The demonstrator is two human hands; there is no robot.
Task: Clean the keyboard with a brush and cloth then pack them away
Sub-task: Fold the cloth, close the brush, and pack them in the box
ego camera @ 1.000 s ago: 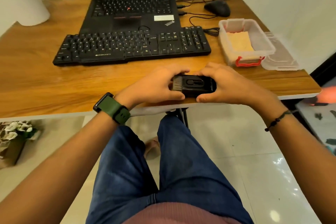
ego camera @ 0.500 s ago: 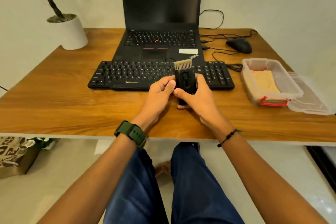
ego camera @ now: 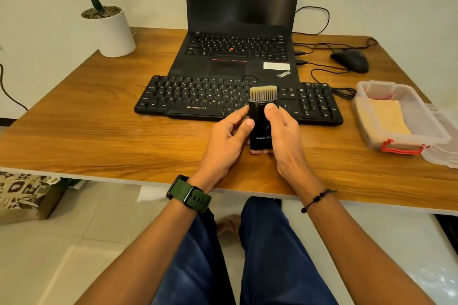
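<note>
I hold the black keyboard brush (ego camera: 260, 128) upright just in front of the Zebronics keyboard (ego camera: 198, 99), pale bristles up. My right hand (ego camera: 285, 136) grips its body, thumb on the slider; my left hand (ego camera: 228, 141) pinches its side. Since a moment ago the bristles stand longer.

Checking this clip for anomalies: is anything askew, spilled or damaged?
Nothing stands out. Both hands hold the brush upright before the keyboard; the cloth lies in the open box.
</note>
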